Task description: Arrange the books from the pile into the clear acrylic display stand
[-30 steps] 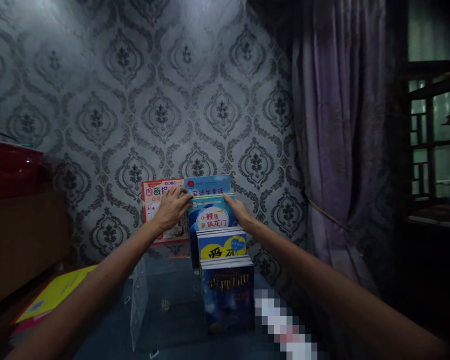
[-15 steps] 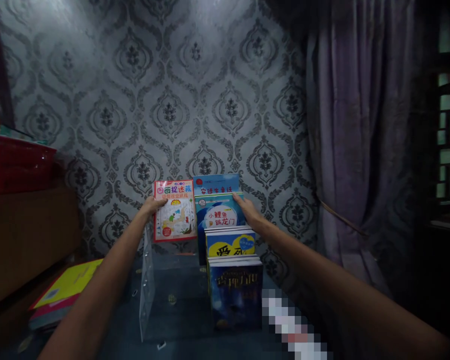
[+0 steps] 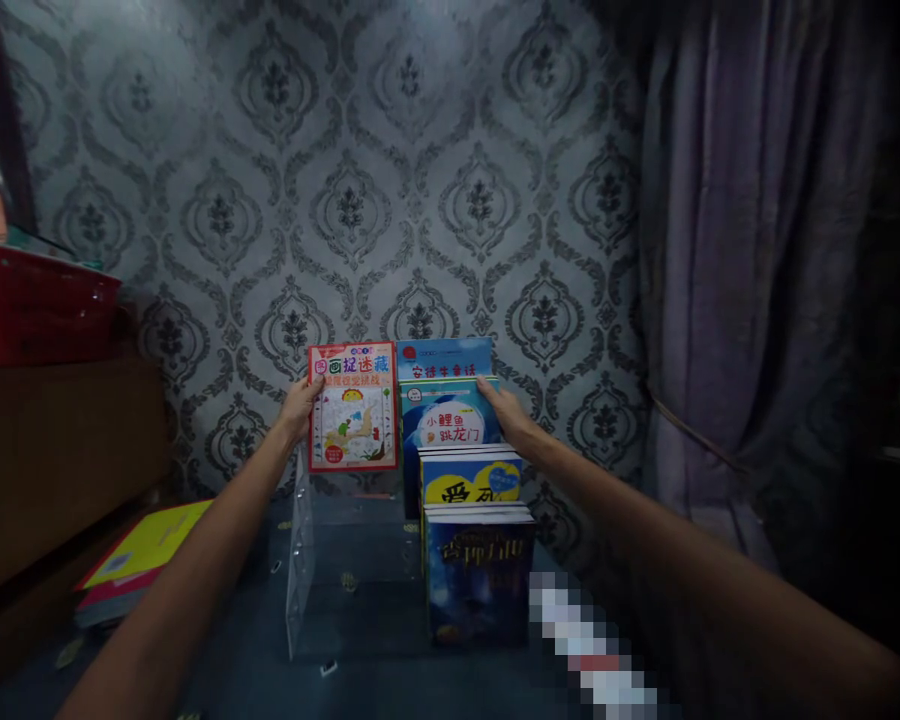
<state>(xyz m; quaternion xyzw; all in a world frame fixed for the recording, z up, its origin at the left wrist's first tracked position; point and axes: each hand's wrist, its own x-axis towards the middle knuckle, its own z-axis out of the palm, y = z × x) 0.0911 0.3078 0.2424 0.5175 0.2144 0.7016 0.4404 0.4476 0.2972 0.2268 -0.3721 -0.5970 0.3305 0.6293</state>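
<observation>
My left hand (image 3: 298, 405) pinches the left edge of a red-bordered picture book (image 3: 352, 407), its thumb on the cover. That book is upright, above the left part of a clear stepped rack (image 3: 300, 570). My right hand (image 3: 506, 412) grips the right edge of a blue book (image 3: 450, 420) with a white circle on its cover, thumb in front, other fingers hidden behind. A taller light-blue book (image 3: 444, 352) rises just behind it. In front, stepping downward, are yellow-and-blue books (image 3: 471, 482) and dark-blue books (image 3: 480, 580), on the rack's right side.
Several books, a yellow one (image 3: 146, 543) on top, lie at the left. Further back on that side, a red bin (image 3: 41, 300) rests on a brown box (image 3: 60, 450). Patterned wallpaper (image 3: 360, 200) covers the wall behind, and a purple curtain (image 3: 735, 250) hangs at the right.
The red-bordered book has straightened from a slight tilt, with my left hand still on it. My right hand keeps its place on the blue book. The whole view has shifted slightly.
</observation>
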